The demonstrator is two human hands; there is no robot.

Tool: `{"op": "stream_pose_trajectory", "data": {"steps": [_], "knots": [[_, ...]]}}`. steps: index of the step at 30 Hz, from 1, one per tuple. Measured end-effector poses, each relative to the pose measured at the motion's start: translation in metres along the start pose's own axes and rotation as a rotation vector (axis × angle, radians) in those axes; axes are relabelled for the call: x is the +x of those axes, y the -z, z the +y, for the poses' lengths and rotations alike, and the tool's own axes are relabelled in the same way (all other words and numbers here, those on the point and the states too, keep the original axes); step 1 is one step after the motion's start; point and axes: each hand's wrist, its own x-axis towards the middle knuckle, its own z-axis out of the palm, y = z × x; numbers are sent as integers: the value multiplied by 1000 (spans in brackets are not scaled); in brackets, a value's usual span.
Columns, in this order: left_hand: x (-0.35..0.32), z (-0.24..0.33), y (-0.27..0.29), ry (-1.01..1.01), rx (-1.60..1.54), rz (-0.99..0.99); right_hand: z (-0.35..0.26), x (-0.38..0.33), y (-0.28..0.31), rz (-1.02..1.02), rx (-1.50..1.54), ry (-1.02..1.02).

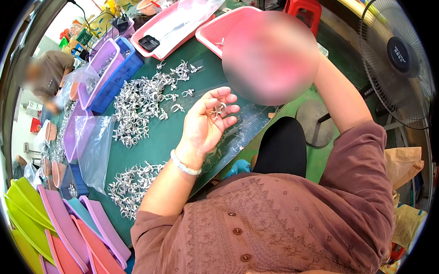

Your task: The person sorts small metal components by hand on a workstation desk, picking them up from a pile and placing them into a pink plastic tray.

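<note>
Cradling a small silver metal ring with bent prongs (219,110) in the left hand (203,122), palm up, fingers half curled and slightly parted, thumb close against the piece. Impossible to tell the right hand's openness or contents, because of the blur beyond the bare right forearm (342,95). Judging by the loose pieces, probably a good deal left: spread over the green tabletop (167,144), just beyond the left hand, a large heap of similar silver rings (138,103); near the left forearm, a smaller heap of silver rings (132,184). Perhaps done already, though not certain: a little silver in the shallow pink plastic basket (227,25) beside the blur. Farther left, a long blue plastic crate (115,83) and a clear plastic bag (92,151).
</note>
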Motion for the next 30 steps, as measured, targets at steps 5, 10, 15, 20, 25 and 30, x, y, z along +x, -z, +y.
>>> {"op": "stream_pose_trajectory", "data": {"steps": [5, 10, 15, 20, 25, 30], "knots": [[5, 2, -15, 0, 73, 55, -47, -46, -37, -99, 181, 84], [6, 4, -26, -13, 183, 135, -65, -69, -67, -92, 179, 178], [5, 5, -29, -8, 228, 128, -60, -82, -80, -65, 67, 308], [4, 5, -31, -27, 179, 139, -66, -90, -87, 102, -283, 573], [3, 1, -30, -85, 183, 74, -71, -94, -92, 222, -584, 942], [4, -3, -28, -144, 209, 106, -64, -97, -92, 174, -281, 684]]}}
